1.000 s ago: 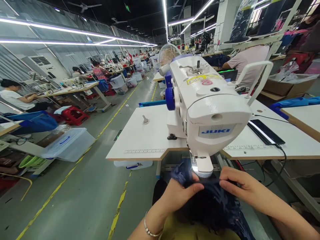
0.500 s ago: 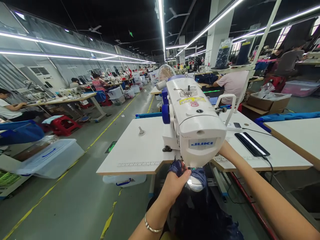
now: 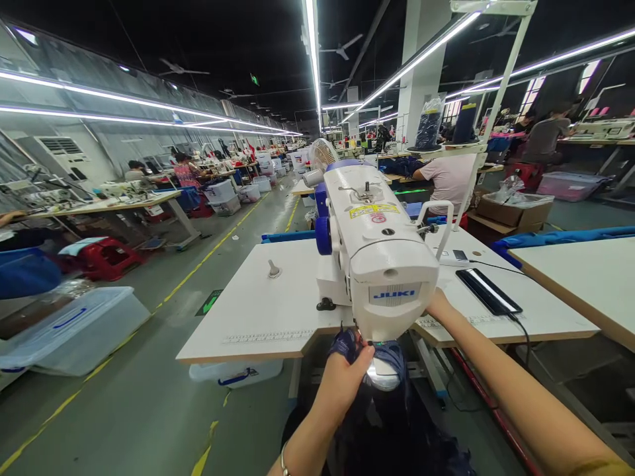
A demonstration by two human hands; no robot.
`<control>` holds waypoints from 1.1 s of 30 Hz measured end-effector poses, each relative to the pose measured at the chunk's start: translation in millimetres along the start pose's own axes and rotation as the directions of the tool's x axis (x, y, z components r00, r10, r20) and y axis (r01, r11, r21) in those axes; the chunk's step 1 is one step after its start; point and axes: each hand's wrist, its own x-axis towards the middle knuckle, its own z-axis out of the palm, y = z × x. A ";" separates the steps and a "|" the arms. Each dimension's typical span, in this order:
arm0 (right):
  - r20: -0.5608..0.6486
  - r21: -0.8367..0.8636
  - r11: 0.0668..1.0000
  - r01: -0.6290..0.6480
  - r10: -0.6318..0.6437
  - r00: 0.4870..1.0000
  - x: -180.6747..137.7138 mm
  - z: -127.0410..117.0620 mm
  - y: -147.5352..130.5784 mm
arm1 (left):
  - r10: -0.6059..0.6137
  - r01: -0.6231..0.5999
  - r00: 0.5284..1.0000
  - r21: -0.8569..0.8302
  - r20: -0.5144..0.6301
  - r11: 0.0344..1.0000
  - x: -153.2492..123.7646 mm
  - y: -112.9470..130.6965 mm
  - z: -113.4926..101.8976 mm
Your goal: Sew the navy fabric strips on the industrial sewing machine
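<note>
Pinching the dark navy cloth (image 3: 395, 358) that drapes over the shiny rounded metal bed (image 3: 383, 378), the left hand's (image 3: 342, 378) fingers seemingly steady it beneath the white sewing machine (image 3: 384, 248); the right hand (image 3: 437, 305) reaches behind, perhaps guiding, its fingers hidden, grip unclear.

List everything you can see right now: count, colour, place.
Sewing machines: several, mostly white, nearest at centre
Tables: several, pale, nearest under machine
Phone or tablet: 1, black, table's right side
Cloth: count unclear, dark blue, at machine's near end
Large thread cones: 2, dark, beyond machine, right
Caged fan: 1, pale, beyond machine
Stools: several, red, left and right
Plastic boxes: several, translucent, floor
Co-workers: several, varied clothes, background
Left hand: 1, bare, gripping cloth
Right hand: 1, bare, mostly behind machine
</note>
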 end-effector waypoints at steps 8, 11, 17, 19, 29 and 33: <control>0.174 0.494 0.866 -0.081 -0.007 0.985 -70.8 -26.3 -38.6 | 0.048 -0.048 0.999 0.029 -0.005 0.998 0.8 -3.8 1.2; 0.321 0.730 0.647 -0.222 -0.037 0.946 -101.1 -28.4 -55.2 | 0.081 -0.081 0.997 -0.001 0.011 0.997 1.8 -7.9 2.3; 0.369 0.765 0.575 -0.290 -0.022 0.929 -120.7 -26.9 -71.5 | 0.131 -0.131 0.991 -0.027 0.028 0.991 4.2 -14.3 2.6; 0.346 0.758 0.594 -0.268 -0.018 0.938 -121.9 -25.1 -72.4 | 0.135 -0.134 0.991 -0.017 0.027 0.991 3.6 -12.7 2.7; 0.178 0.574 0.818 -0.040 -0.077 0.981 -132.1 -24.8 -77.3 | 0.143 -0.141 0.990 0.088 -0.018 0.986 0.8 -1.1 5.0; -0.050 0.430 0.871 0.237 -0.238 0.970 -134.9 -24.9 -70.7 | 0.125 -0.120 0.992 0.147 -0.025 0.982 0.5 0.7 5.2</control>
